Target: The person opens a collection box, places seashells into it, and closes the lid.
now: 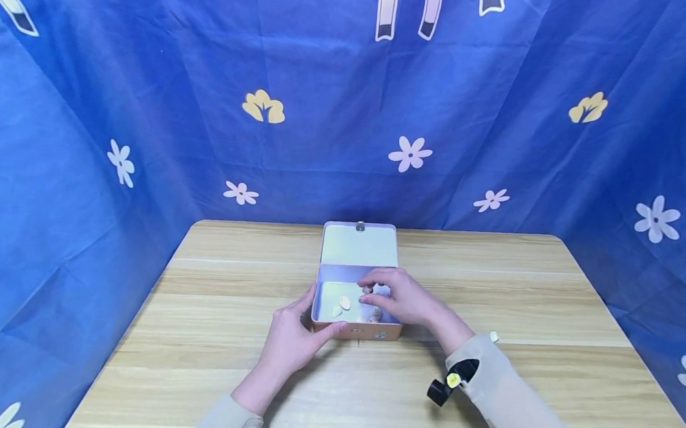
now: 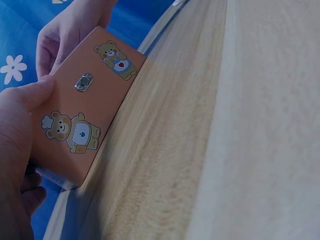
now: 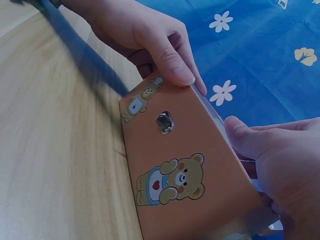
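An orange metal box (image 1: 343,333) with bear pictures on its front lies on the table, its white-lined lid (image 1: 359,244) swung back. My left hand (image 1: 289,338) grips the box at its left front corner, thumb (image 2: 37,92) along the front rim and fingers round the left side. Over the box's right half, my right hand (image 1: 407,299) pinches a small brown shell (image 1: 367,290) between thumb and fingertips. Inside the box, a white shell (image 1: 345,302) and a paler shell (image 1: 337,310) lie at the left; a brownish shell (image 1: 375,314) sits near the right front, partly under my hand.
The wooden table (image 1: 499,296) stretches out on both sides of the box. A blue cloth (image 1: 326,111) with flowers hangs behind the table and along its left and right sides. The lid's clasp (image 1: 360,226) points away at the far edge.
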Tool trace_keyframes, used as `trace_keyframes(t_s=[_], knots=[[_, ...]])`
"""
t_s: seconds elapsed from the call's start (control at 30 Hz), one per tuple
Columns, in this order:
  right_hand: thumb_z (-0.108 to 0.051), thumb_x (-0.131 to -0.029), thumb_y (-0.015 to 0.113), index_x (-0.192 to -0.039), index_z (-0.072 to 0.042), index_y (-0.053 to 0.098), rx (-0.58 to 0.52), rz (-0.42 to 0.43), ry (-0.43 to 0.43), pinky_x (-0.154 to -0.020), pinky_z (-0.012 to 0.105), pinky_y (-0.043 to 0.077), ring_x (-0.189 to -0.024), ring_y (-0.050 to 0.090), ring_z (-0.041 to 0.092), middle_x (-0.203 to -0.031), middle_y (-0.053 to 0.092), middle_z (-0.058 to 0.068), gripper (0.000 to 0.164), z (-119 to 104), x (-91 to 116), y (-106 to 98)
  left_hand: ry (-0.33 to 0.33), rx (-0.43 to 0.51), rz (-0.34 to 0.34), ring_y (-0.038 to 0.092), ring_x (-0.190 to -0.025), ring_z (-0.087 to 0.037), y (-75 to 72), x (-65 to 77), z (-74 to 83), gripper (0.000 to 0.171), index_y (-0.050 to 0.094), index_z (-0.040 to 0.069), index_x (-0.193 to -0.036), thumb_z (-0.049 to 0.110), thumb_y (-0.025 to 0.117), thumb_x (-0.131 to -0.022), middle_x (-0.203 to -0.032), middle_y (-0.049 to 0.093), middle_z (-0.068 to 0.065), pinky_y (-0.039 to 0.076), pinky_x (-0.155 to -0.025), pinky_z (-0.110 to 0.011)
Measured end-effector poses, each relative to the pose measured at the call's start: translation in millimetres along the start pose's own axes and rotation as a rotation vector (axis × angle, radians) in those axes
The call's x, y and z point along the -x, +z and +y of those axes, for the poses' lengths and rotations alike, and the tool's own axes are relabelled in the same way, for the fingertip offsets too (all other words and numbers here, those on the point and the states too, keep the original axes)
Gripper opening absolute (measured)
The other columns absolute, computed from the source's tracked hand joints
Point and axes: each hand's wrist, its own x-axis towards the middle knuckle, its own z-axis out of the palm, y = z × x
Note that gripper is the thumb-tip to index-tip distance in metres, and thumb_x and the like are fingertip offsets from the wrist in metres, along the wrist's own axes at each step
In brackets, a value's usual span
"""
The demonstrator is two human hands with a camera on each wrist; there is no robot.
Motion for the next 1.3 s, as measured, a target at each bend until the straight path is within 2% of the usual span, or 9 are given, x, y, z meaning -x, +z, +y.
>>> trace_keyframes(t_s=[0.03, 0.2, 0.27, 0.37, 0.6, 0.83, 1.0, 1.17, 1.3], knots=[[-0.015, -0.098, 0.079, -0.12, 0.002, 0.075, 0.005, 0.002, 0.009, -0.097, 0.051, 0.057, -0.105, 0.07, 0.032, -0.111, 0.075, 0.015, 0.028, -0.3, 0.6, -1.0, 0.001, 0.002, -0.001, 0.068, -0.081, -0.02, 0.2, -0.2, 0.0, 0.106, 0.055, -0.003, -0.15, 0.066, 0.088, -0.076, -0.141, 0.061, -0.02, 0.06, -0.088, -0.042], [-0.018, -0.098, 0.079, -0.124, -0.002, 0.075, 0.036, 0.03, 0.048, -0.104, 0.044, 0.055, -0.113, 0.07, 0.025, -0.119, 0.075, 0.012, 0.03, -2.5, 5.6, -7.7, 0.0, 0.0, -0.005, 0.071, -0.112, -0.026, 1.3, -0.8, -0.8, 0.105, 0.056, -0.004, -0.149, 0.064, 0.089, -0.076, -0.141, 0.061, -0.02, 0.057, -0.102, -0.047], [-0.018, -0.098, 0.08, -0.125, -0.005, 0.075, 0.048, 0.043, 0.055, -0.105, 0.043, 0.055, -0.114, 0.069, 0.022, -0.121, 0.075, 0.01, 0.031, -4.2, 9.2, -11.7, -0.005, -0.003, -0.008, 0.066, -0.124, -0.028, 1.6, -0.9, -1.0, 0.105, 0.056, -0.004, -0.149, 0.064, 0.089, -0.076, -0.141, 0.061, -0.019, 0.054, -0.106, -0.048], [-0.019, -0.097, 0.08, -0.127, -0.008, 0.076, 0.065, 0.066, 0.06, -0.106, 0.043, 0.054, -0.116, 0.069, 0.019, -0.123, 0.075, 0.005, 0.032, -6.2, 17.2, -19.3, -0.016, -0.002, -0.014, 0.06, -0.131, -0.031, 1.4, -0.9, -0.5, 0.106, 0.055, -0.003, -0.15, 0.064, 0.09, -0.075, -0.142, 0.061, -0.019, 0.05, -0.11, -0.047], [-0.017, -0.095, 0.082, -0.126, -0.01, 0.076, 0.092, 0.137, 0.052, -0.105, 0.043, 0.055, -0.118, 0.069, 0.02, -0.127, 0.074, 0.003, 0.032, -4.5, 45.0, -41.0, -0.026, -0.002, -0.016, 0.058, -0.133, -0.035, 1.4, -0.7, -1.0, 0.11, 0.054, -0.006, -0.149, 0.068, 0.087, -0.075, -0.142, 0.06, -0.022, 0.048, -0.111, -0.049], [-0.018, -0.095, 0.083, -0.124, -0.013, 0.077, 0.165, 0.184, 0.107, -0.102, 0.045, 0.057, -0.115, 0.07, 0.02, -0.122, 0.075, -0.001, 0.03, 1.0, 79.4, -61.7, -0.028, -0.012, -0.013, 0.058, -0.133, -0.035, 0.5, -1.2, 0.1, 0.111, 0.055, -0.006, -0.149, 0.07, 0.087, -0.074, -0.142, 0.06, -0.021, 0.049, -0.11, -0.049], [-0.017, -0.093, 0.085, -0.122, -0.013, 0.078, 0.221, 0.218, 0.127, -0.099, 0.044, 0.057, -0.113, 0.07, 0.021, -0.12, 0.076, 0.0, 0.03, 9.6, 104.1, -69.9, -0.01, -0.016, -0.008, 0.059, -0.132, -0.034, 0.9, -1.3, 0.6, 0.109, 0.055, -0.005, -0.149, 0.068, 0.088, -0.075, -0.141, 0.061, -0.021, 0.05, -0.109, -0.049], [-0.016, -0.092, 0.085, -0.122, -0.012, 0.078, 0.247, 0.225, 0.16, -0.103, 0.041, 0.055, -0.116, 0.069, 0.022, -0.123, 0.075, 0.002, 0.032, 17.7, 128.0, -76.0, -0.006, -0.024, -0.008, 0.059, -0.131, -0.033, 2.3, -1.3, -0.5, 0.108, 0.056, -0.005, -0.149, 0.067, 0.088, -0.075, -0.141, 0.061, -0.02, 0.051, -0.108, -0.048], [-0.016, -0.092, 0.085, -0.123, -0.011, 0.077, 0.264, 0.234, 0.197, -0.104, 0.042, 0.054, -0.118, 0.068, 0.025, -0.125, 0.074, 0.003, 0.032, 22.2, 145.8, -80.4, -0.013, -0.028, -0.009, 0.059, -0.131, -0.034, 2.9, -1.3, -1.0, 0.108, 0.056, -0.006, -0.149, 0.067, 0.088, -0.076, -0.141, 0.061, -0.02, 0.051, -0.108, -0.049]])
